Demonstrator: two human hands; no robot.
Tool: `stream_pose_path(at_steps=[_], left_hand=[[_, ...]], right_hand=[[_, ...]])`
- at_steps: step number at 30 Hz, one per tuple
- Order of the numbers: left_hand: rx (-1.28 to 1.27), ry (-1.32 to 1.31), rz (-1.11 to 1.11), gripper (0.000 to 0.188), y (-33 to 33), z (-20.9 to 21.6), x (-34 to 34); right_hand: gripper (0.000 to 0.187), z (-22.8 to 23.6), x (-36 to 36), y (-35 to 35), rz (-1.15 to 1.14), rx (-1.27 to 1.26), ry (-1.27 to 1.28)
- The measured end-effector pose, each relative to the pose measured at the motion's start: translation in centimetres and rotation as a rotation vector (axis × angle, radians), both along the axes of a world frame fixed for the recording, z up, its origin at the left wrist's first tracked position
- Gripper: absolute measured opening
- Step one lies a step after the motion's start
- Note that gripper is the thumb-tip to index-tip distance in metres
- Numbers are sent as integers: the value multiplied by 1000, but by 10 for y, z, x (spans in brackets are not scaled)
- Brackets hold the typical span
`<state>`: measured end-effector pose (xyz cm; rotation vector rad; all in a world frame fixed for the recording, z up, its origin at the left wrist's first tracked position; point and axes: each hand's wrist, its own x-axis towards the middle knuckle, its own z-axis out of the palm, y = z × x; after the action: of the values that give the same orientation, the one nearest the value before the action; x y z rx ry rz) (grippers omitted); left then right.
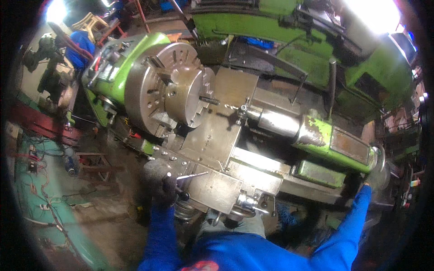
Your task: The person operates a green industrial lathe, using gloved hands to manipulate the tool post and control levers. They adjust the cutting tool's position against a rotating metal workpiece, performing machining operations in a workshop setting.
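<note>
I stand at a green lathe. My left hand (165, 185) is dark and blurred beside the carriage, close to a thin bright rod (192, 175) and a black-knobbed lever (182, 196); whether it grips either is unclear. At the tailstock's outer end, my right hand (367, 185) is at the handwheel (380, 160), its fingers mostly hidden. A twist drill bit (231, 107) sits in a drill chuck (244, 109) on the green tailstock (318, 135). It points at the round steel workpiece (184, 97) clamped in the large jawed chuck (140, 90), apart from its face.
The cross slide (214, 189) lies in front of me, with a crank handwheel (239, 212) at its near end. Behind stands another green machine (271, 29). At left are a teal panel (49, 198) with loose cables and a red metal frame (97, 167) on the floor.
</note>
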<state>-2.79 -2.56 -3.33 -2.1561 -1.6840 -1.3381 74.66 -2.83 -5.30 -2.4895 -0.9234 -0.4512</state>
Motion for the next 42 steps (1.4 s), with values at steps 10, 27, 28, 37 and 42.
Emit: stream_pose_path(at_steps=[10, 27, 28, 37, 42], left_hand=[[-123, -222, 110, 18, -29, 82, 109], [-122, -33, 63, 36, -19, 85, 31], [-174, -16, 62, 33, -16, 75, 17], [-40, -63, 12, 22, 3, 30, -3], [-94, -72, -1, 26, 2, 28, -2]], right_hand=[[39, 23, -218, -25, 368, 546, 249], [30, 118, -465, 61, 1071, -170, 762], [31, 108, -466, 83, 1074, -176, 695], [40, 51, -474, 200, 1126, -569, -257], [26, 20, -461, 218, 974, -440, -244]])
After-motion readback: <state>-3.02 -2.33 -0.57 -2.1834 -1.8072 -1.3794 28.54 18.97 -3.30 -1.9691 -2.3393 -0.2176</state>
